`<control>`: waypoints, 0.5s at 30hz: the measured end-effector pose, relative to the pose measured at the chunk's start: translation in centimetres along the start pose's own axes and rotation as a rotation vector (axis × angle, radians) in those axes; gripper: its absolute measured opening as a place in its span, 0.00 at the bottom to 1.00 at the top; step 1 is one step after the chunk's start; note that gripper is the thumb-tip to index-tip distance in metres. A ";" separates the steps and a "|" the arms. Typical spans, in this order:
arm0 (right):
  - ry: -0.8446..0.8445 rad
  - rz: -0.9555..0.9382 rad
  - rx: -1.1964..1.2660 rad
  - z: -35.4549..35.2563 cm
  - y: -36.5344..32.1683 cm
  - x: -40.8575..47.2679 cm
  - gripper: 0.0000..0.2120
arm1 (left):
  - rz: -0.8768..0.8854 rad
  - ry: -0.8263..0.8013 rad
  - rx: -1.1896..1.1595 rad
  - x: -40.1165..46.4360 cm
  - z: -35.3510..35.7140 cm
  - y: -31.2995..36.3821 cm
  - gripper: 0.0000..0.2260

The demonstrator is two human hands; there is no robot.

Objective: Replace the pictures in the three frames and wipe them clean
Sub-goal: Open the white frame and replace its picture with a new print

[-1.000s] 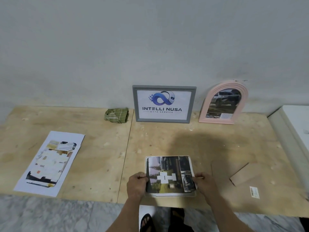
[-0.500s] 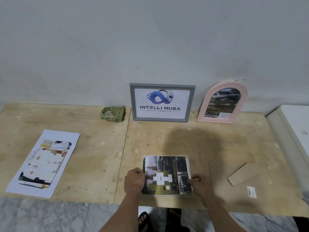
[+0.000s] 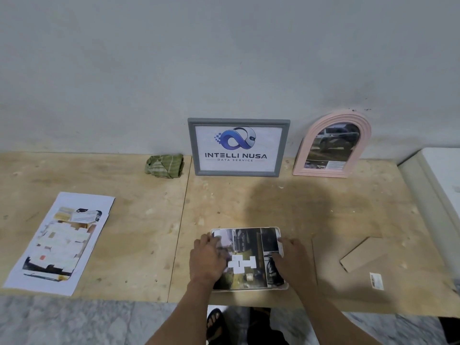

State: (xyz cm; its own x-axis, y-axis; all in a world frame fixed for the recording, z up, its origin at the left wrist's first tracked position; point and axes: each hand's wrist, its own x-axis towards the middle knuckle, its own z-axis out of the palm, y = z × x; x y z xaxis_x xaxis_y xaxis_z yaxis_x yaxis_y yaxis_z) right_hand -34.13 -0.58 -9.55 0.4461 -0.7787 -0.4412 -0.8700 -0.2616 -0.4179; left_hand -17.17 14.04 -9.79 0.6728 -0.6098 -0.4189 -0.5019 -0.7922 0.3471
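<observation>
Head view: both hands flat on printed picture (image 3: 249, 255) lying in pale frame (image 3: 250, 289) at near table (image 3: 139, 235) edge. Left hand (image 3: 206, 263) fingers spread, pressing picture's left side; right hand (image 3: 290, 260) fingers extended on right side. Grey frame (image 3: 193, 148), pink arched frame (image 3: 305, 155) lean on wall; green cloth (image 3: 164, 165) beside grey frame.
</observation>
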 end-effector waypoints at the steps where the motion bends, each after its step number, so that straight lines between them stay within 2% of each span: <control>1: -0.003 -0.085 -0.114 0.3 -0.3 0.5 0.24 | 0.049 -0.007 0.066 0.3 0.2 0.4 0.20; 3: -0.028 -0.209 -0.275 0.7 -1.1 1.2 0.26 | 0.114 -0.030 0.160 0.8 0.2 1.1 0.19; 8: -0.090 -0.274 -0.463 1.7 -1.4 1.9 0.28 | 0.129 -0.085 0.268 1.2 0.7 1.5 0.19; 15: -0.111 -0.256 -0.463 2.2 -1.1 2.4 0.30 | 0.085 -0.080 0.249 1.4 0.8 2.1 0.21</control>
State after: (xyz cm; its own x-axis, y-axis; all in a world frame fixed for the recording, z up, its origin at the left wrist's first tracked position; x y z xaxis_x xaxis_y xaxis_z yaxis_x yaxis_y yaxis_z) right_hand -31.65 -0.89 -11.87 0.6536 -0.5987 -0.4630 -0.7211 -0.6784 -0.1407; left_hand -17.68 11.48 -10.34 0.5825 -0.6666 -0.4651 -0.6799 -0.7132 0.1707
